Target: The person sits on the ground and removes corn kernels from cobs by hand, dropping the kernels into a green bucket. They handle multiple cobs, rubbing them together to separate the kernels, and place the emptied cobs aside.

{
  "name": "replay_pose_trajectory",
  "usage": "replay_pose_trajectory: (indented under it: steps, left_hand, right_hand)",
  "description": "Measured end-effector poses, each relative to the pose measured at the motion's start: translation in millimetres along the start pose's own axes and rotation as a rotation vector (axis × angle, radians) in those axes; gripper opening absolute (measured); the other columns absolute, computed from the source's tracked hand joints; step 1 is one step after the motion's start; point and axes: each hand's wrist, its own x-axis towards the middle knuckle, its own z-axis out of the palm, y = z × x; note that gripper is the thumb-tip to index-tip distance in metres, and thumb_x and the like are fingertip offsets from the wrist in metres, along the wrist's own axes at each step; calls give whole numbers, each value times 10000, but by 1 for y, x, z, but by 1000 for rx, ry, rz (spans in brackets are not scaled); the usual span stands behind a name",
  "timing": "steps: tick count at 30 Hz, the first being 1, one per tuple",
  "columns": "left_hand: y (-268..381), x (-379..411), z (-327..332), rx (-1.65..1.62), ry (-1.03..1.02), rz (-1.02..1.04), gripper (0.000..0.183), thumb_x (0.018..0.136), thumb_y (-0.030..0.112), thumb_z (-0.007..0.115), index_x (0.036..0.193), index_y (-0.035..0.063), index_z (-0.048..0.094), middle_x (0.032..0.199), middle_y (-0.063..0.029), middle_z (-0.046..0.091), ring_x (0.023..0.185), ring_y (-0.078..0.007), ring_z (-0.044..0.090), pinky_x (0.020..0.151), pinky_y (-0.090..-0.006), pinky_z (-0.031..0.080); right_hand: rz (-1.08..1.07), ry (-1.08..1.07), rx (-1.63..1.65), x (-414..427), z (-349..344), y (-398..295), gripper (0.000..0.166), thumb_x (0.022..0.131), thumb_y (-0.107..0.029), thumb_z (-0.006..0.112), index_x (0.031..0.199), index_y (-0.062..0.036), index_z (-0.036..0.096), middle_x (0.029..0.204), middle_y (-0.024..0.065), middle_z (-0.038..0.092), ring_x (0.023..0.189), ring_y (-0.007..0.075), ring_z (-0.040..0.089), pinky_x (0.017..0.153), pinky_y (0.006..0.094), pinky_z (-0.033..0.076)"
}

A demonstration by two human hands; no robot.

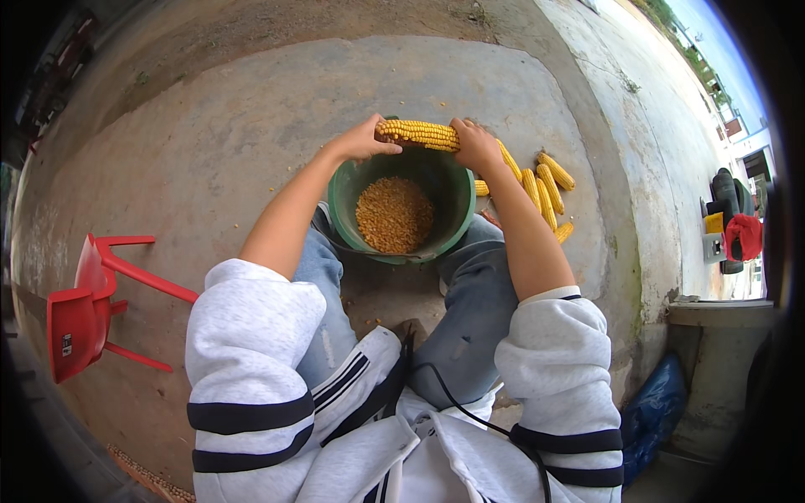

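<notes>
Above the far rim of a green bucket (463, 236), an ear of yellow corn (421, 133) is held level between both hands. My left hand (363, 141) grips its left end, with the thumb beneath and the fingers behind. My right hand (477, 143) wraps around its right end. Part of the ear's underside looks reddish-brown. Loose corn kernels (394, 215) cover the bottom of the bucket, which stands between my knees. Right of the bucket, several more ears of corn (546, 195) lie on the concrete, some partly hidden behind my right forearm.
A red plastic chair (80, 324) lies tipped over on the left. Scattered kernels dot the concrete floor (251, 126). At the right are a low wall ledge (720, 314) and a blue plastic bag (657, 415). A black cable (462, 409) crosses my lap.
</notes>
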Motion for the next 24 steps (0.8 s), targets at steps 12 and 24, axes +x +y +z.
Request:
replay_pose_trajectory:
  steps: [12, 24]
  left_hand:
    - [0, 0, 2, -15, -12, -48, 674, 675, 556, 693, 1071, 86, 415, 749, -26, 530, 548, -107, 486, 448, -257, 403]
    - [10, -3, 4, -68, 46, -168, 625, 688, 518, 710, 1090, 86, 504, 751, -26, 578, 563, -94, 557, 464, -254, 457]
  right_hand:
    - [3, -10, -74, 0, -1, -2, 389, 664, -128, 644, 1020, -112, 486, 1010, 73, 578, 1002, 269, 548, 819, 384, 458]
    - [-44, 15, -109, 2, 2, -3, 374, 668, -124, 636, 1007, -104, 480, 1017, 82, 574, 1011, 280, 537, 821, 384, 452]
